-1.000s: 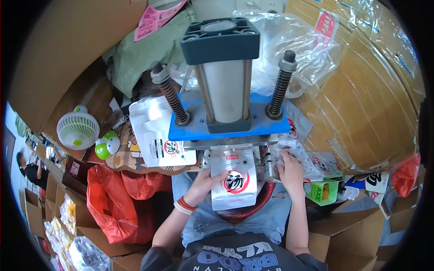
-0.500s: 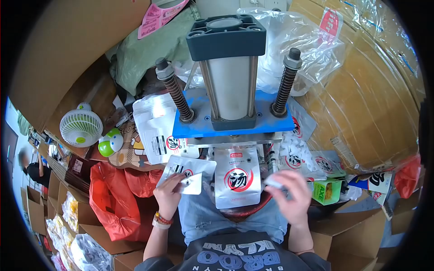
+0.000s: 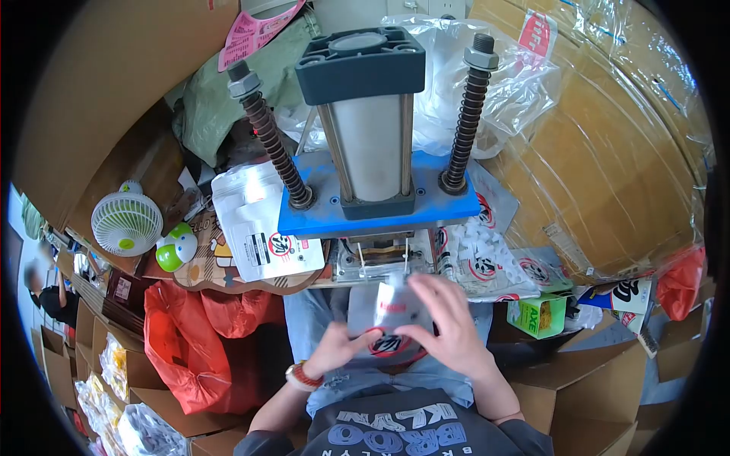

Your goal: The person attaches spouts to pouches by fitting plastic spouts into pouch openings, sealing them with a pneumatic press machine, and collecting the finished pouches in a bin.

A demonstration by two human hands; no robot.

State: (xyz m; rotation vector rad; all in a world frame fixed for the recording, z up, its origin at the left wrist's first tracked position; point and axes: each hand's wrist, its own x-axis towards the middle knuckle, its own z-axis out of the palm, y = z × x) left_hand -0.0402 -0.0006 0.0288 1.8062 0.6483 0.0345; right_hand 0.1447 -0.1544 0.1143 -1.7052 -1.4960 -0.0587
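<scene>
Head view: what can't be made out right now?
All in the head view:
- Left hand: most fingers hidden, apparently by the pouch.
- Right hand: fingertips blurred, so its grip is unclear.
- Pouch stack: one side hidden by the blue plate.
- Pink sheet: print too small.
- Large carton: upper end cut off by the top edge.

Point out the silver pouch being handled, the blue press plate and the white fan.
Handled silver pouch point(image 3: 389, 345): head view, on its printed round logo.
Blue press plate point(image 3: 380, 223): head view, on its front edge.
White fan point(image 3: 127, 224): head view, on its grille.
</scene>
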